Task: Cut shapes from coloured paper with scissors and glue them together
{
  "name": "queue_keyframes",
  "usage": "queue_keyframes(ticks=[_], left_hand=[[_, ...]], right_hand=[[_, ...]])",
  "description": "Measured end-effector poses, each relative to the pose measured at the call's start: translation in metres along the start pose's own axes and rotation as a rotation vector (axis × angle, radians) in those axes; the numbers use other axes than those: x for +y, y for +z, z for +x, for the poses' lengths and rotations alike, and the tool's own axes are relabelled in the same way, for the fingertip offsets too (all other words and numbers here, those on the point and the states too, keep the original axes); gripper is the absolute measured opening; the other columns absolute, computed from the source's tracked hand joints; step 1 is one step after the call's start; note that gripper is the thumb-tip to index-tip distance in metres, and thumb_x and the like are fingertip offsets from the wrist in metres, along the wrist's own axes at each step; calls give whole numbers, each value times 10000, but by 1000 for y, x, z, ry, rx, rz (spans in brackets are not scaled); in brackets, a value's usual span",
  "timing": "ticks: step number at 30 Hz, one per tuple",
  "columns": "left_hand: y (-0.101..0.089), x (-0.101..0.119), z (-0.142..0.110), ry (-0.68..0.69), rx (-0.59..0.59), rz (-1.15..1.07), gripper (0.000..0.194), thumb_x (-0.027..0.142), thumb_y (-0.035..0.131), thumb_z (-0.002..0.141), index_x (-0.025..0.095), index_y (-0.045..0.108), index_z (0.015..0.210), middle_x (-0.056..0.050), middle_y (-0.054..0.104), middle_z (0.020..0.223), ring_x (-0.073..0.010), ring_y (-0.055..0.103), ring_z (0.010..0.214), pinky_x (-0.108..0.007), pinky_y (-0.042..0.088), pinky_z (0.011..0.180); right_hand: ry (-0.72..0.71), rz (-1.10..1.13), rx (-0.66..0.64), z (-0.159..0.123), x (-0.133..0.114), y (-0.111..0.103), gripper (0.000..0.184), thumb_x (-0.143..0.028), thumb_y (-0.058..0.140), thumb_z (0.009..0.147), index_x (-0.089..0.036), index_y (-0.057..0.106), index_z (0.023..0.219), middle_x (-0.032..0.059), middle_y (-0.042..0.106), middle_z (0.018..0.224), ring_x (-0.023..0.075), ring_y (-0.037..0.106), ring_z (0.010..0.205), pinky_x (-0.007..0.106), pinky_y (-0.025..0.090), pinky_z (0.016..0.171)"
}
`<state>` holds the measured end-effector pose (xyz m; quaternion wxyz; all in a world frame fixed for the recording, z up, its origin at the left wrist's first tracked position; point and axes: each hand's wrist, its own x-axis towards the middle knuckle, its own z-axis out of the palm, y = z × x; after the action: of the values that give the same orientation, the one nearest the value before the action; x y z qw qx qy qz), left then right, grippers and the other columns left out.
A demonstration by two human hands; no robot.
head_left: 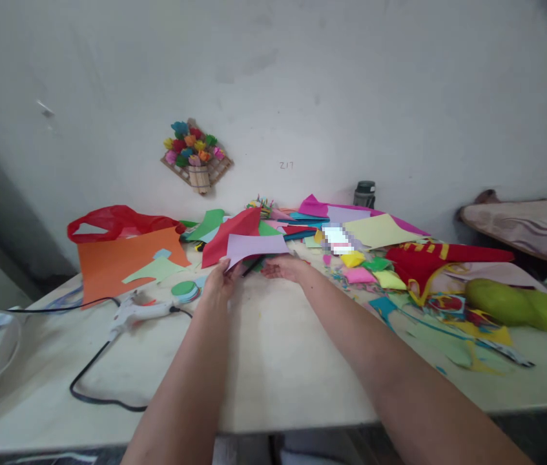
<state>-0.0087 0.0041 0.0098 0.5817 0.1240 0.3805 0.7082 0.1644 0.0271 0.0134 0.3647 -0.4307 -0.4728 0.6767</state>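
A lilac sheet of paper (258,245) is raised at its near left corner by my left hand (223,278), whose thumb and fingers are closed on it. My right hand (283,266) is just below the sheet's right end, its fingers stretched out toward the left. Whether those fingertips touch anything is not clear. Behind the lilac sheet leans a red sheet (237,234), with green pieces around it. A thin dark object (252,266) lies between my hands, mostly hidden under the paper.
At left are a white glue gun (140,312) with its black cord, round green discs (185,289) and an orange sheet (108,261). Right are paper scraps, a red cloth piece (416,265), a green gourd-like object (515,303) and a cutter (505,352). A bottle (365,194) stands behind.
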Motion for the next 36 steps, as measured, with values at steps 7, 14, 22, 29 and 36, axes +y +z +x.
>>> queue_keyframes(ticks=[7, 14, 22, 29, 36], left_hand=[[-5, -3, 2, 38, -63, -96, 171, 8, 473, 789, 133, 572, 725, -38, 649, 683, -130, 642, 629, -206, 545, 576], [-3, -5, 0, 86, -105, -64, 202, -11, 459, 779, 129, 604, 774, -39, 637, 734, -115, 628, 659, -197, 549, 585], [-6, -8, 2, 137, -172, 13, 212, -24, 455, 770, 127, 600, 739, -43, 625, 806, -114, 631, 715, -228, 555, 634], [-3, -5, -1, 132, -168, -34, 221, -14, 460, 766, 144, 614, 749, -34, 628, 746, -98, 624, 667, -191, 533, 612], [-3, -9, -2, 149, -224, 5, 219, -23, 462, 743, 131, 616, 725, -54, 628, 838, -127, 630, 718, -239, 551, 615]], right_hand=[[-121, 42, 154, 20, 2, -2, 122, -62, 468, 825, -125, 537, 747, 8, 583, 545, 112, 588, 521, 272, 520, 639], [242, -226, -825, -44, 7, 21, 226, -260, 528, 824, -57, 598, 894, 150, 674, 823, 210, 663, 683, 311, 510, 591], [-269, -388, 38, -4, 16, 27, 229, -67, 479, 785, -78, 625, 961, 116, 652, 996, 155, 610, 916, 320, 434, 889], [-591, -1348, -71, 8, 36, 40, 350, -316, 446, 855, -223, 578, 1166, 45, 430, 1366, 240, 322, 1282, 457, 192, 1059], [-407, -1508, 152, 29, 27, 43, 535, -403, 347, 880, -189, 342, 1370, 65, 268, 1456, 231, 221, 1329, 406, 190, 1062]])
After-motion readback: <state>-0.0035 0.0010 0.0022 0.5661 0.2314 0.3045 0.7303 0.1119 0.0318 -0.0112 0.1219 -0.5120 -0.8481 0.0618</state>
